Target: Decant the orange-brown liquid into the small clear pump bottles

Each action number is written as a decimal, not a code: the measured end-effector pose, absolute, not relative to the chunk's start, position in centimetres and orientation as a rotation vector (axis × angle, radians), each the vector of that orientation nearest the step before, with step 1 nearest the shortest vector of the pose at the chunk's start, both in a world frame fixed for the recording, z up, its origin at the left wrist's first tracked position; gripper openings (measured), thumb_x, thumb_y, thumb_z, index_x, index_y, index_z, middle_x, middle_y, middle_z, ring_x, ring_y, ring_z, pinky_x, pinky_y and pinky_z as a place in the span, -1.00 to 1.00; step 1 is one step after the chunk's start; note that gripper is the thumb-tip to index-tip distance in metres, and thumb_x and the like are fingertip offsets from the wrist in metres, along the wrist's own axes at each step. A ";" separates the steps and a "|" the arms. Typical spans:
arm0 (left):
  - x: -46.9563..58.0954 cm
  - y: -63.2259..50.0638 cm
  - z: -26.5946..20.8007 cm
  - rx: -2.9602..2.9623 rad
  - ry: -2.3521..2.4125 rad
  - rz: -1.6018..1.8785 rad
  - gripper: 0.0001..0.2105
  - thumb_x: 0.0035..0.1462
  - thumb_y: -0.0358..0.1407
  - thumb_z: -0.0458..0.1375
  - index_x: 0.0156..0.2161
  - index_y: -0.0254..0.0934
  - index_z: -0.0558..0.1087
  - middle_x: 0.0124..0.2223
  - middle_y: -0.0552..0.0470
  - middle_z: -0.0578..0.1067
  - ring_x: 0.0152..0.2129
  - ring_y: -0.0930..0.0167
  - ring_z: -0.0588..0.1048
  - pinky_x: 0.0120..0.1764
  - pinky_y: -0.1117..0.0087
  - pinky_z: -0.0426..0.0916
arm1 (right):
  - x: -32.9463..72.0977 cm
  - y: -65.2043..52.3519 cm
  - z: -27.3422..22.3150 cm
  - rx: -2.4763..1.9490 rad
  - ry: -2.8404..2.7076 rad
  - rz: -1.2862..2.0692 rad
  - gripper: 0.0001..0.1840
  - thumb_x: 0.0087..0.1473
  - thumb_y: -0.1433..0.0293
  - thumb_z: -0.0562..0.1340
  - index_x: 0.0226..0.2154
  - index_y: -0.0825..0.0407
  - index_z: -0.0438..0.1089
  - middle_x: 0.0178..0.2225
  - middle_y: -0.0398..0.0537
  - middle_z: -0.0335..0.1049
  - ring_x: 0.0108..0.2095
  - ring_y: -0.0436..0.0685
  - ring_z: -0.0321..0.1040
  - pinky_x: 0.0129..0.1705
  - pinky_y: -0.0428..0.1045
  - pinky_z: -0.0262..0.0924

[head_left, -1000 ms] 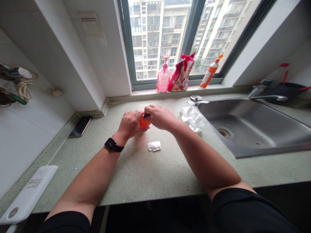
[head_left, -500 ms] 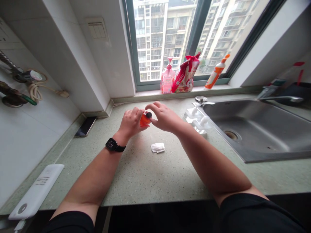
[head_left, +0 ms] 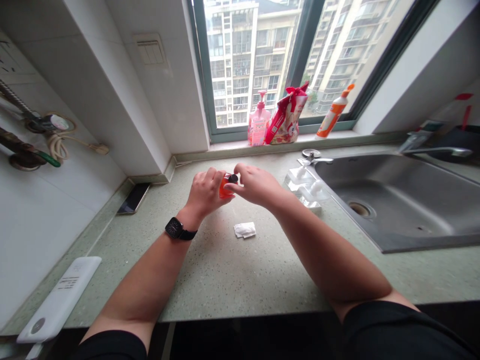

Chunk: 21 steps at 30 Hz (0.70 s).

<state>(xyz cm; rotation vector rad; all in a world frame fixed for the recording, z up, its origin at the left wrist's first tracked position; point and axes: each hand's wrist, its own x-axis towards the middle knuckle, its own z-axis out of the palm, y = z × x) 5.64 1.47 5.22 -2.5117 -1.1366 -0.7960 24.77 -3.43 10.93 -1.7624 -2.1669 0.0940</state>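
Note:
My left hand is wrapped around a small bottle of orange-red liquid, so much of its body is hidden. A black cap tops the bottle, which tilts toward the right. My right hand comes in from the other side, its thumb against the front of the bottle and its curled index finger by the cap. Below the hands, a folded white tissue lies on the speckled green counter. Two clear pump bottles stand to the right of my right hand.
The steel sink with its faucet takes up the right side. On the sill are a pink pump bottle, a red bag and an orange-and-white bottle. A phone and a white power bank lie left.
My right thumb and index finger have closed in on the cap and bottle. The bottle and my left hand have shifted slightly right. The tissue stays on the counter.

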 end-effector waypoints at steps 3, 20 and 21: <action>5.7 1.2 5.3 -2.529 -1.144 -0.775 -0.44 0.10 0.00 0.37 0.12 -0.18 0.37 -0.02 -0.18 0.52 -0.11 0.07 0.51 0.01 0.04 0.35 | 24.8 -3.2 10.9 -1.781 -2.197 0.099 -0.68 0.42 0.15 0.12 -0.05 0.00 0.45 -0.04 0.15 0.60 -0.04 0.28 0.48 -0.15 0.04 0.20; 5.4 0.5 6.9 -2.654 -1.179 -0.711 -0.42 0.10 -0.05 0.42 0.15 -0.20 0.40 0.00 -0.15 0.55 -0.12 0.09 0.55 0.00 0.06 0.39 | 25.1 -3.1 10.9 -1.523 -2.247 0.074 -0.75 0.30 0.48 0.16 -0.02 -0.02 0.45 0.00 0.07 0.52 -0.13 0.17 0.42 -0.15 -0.01 0.15; 5.2 0.4 7.2 -2.684 -1.177 -0.711 -0.42 0.10 -0.05 0.42 0.16 -0.18 0.40 0.01 -0.14 0.56 -0.12 0.10 0.56 -0.01 0.07 0.40 | 25.2 -3.2 10.9 -1.497 -2.253 0.075 -0.73 0.30 0.49 0.16 -0.01 -0.03 0.45 0.00 0.06 0.51 -0.16 0.15 0.41 -0.16 -0.02 0.15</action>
